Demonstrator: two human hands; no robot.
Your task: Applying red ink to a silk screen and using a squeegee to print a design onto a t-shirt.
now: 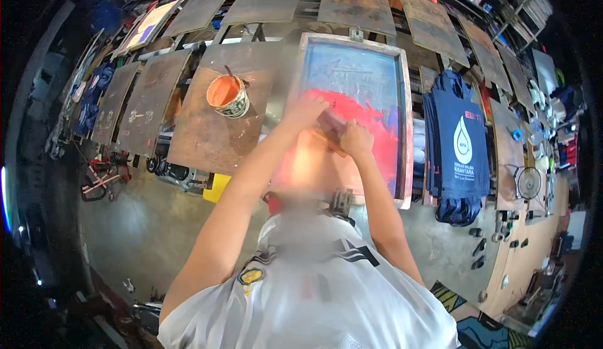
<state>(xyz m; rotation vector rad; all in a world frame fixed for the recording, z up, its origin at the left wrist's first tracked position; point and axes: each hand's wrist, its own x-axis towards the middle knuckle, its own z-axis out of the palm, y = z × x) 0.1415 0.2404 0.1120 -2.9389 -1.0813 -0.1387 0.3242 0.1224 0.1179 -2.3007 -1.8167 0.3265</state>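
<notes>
Head view: two-handed grip at picture centre.
Clasps squeegee (pixel 332 123) with left hand (pixel 307 111) and right hand (pixel 357 139), over red ink (pixel 378 136) inside wooden-framed screen (pixel 406 129).

We count two bare hands, one left hand (pixel 306 111) and one right hand (pixel 357 139), plus one squeegee (pixel 333 123), one framed screen (pixel 404 107), one paint bucket (pixel 235 107), one stirring stick (pixel 229 71), one navy bag stack (pixel 474 176) and one white drop print (pixel 463 132).
</notes>
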